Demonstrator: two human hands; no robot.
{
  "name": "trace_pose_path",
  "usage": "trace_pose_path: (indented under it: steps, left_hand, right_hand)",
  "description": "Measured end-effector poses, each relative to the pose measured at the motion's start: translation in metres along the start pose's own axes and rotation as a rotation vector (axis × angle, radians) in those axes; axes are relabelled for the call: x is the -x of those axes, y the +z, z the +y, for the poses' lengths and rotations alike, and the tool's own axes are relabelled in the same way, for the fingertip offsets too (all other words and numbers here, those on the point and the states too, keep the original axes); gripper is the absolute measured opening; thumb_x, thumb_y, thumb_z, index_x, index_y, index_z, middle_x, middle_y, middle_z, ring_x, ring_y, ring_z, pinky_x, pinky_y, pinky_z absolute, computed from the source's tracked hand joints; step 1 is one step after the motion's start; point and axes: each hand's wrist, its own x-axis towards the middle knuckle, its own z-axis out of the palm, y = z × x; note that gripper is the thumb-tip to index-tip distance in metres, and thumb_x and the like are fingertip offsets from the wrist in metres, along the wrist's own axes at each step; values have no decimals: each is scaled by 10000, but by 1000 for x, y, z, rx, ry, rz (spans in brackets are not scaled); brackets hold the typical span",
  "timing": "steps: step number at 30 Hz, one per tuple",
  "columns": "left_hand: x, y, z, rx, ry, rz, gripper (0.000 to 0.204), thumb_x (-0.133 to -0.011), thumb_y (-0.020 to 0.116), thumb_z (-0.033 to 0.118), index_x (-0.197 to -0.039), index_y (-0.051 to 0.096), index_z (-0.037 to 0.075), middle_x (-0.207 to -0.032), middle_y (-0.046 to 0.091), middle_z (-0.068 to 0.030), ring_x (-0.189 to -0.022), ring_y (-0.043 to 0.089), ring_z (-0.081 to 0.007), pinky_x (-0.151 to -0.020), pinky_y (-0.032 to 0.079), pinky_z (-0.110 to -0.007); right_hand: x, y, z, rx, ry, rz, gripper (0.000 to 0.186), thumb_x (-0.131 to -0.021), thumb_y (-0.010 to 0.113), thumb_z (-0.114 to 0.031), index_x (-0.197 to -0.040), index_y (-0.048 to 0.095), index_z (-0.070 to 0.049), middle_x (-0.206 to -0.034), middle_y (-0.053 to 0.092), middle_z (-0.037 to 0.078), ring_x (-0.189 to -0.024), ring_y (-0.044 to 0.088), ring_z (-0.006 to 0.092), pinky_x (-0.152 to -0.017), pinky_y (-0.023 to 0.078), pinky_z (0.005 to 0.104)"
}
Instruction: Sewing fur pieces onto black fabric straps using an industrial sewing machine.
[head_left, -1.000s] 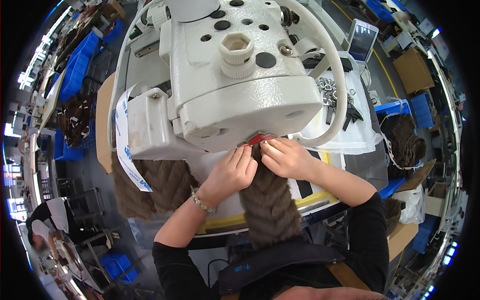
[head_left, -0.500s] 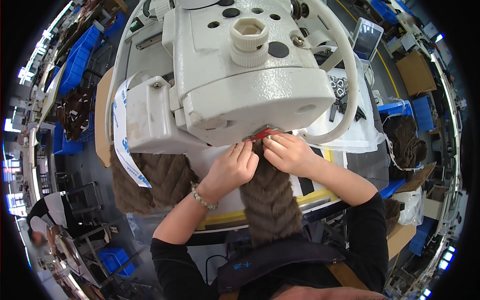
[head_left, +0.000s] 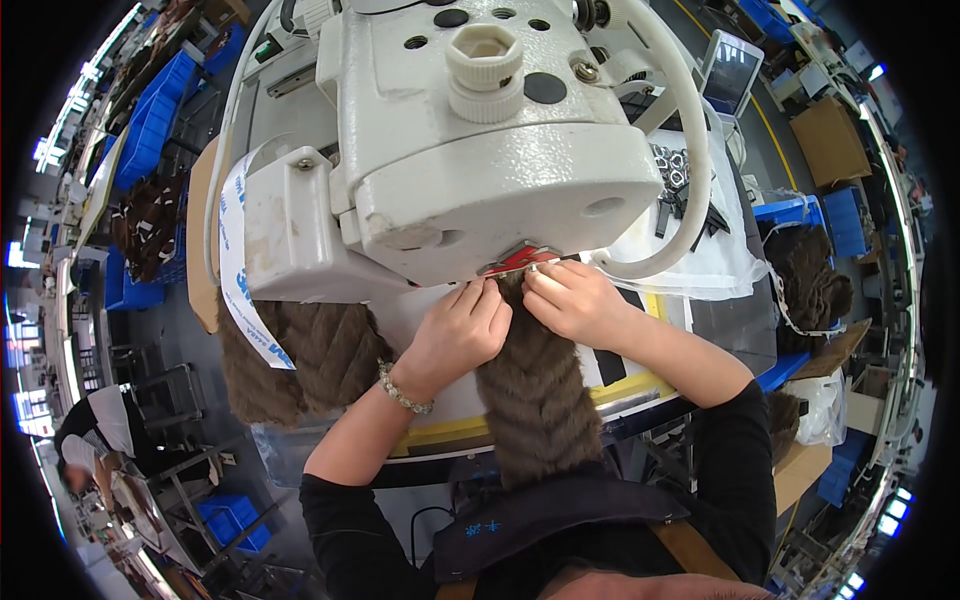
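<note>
A strip of brown fur (head_left: 540,410) runs from my lap over the table's front edge, up to the underside of a big white industrial sewing machine (head_left: 510,190). My left hand (head_left: 462,330), with a beaded bracelet at its wrist, is closed on the left edge of the strip's far end. On the opposite edge my right hand (head_left: 575,302) is closed too, its fingertips pinching the fur just below a red part (head_left: 522,259) on the machine. The machine head hides the needle area and the strip's very end.
Another brown fur piece (head_left: 300,360) lies on the table to the left, beneath a hanging printed tape (head_left: 238,260). Small metal parts (head_left: 672,168) sit on white sheeting at right, near a screen (head_left: 730,72). Blue crates (head_left: 232,518) stand around. At far left a person (head_left: 100,430) bends over work.
The view has shifted slightly, so the machine appears a little lower and further left. Both hands stay at the fur strip, fingers still closed close under the machine head.
</note>
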Motion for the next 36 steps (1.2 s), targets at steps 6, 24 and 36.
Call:
trace_pose_path:
  steps: [6,24,36]
  left_hand:
    - [0,2,1,-14,-3,21,60,-710,620,55,-741,577,28,-898,649,-126,-888,653,-219,-749,552,-290]
    - [8,2,2,-49,-181,-10,98,-753,595,104,-751,499,85,-933,632,-108,-877,595,-209,-763,474,-310]
    - [3,-3,2,-105,-124,-40,127,-741,607,114,-721,484,90,-907,629,-95,-893,593,-196,-797,476,-306]
  right_hand:
    - [2,0,2,-3,-13,-33,173,-687,648,-91,-842,629,-15,-914,621,93,-873,630,217,-722,517,317]
    - [-4,-10,-3,54,161,-91,186,-696,608,-75,-863,527,-64,-1084,631,157,-947,625,240,-803,464,405]
    - [-2,-7,-7,124,84,11,162,-688,617,-110,-820,535,-65,-989,653,183,-875,631,216,-737,497,384]
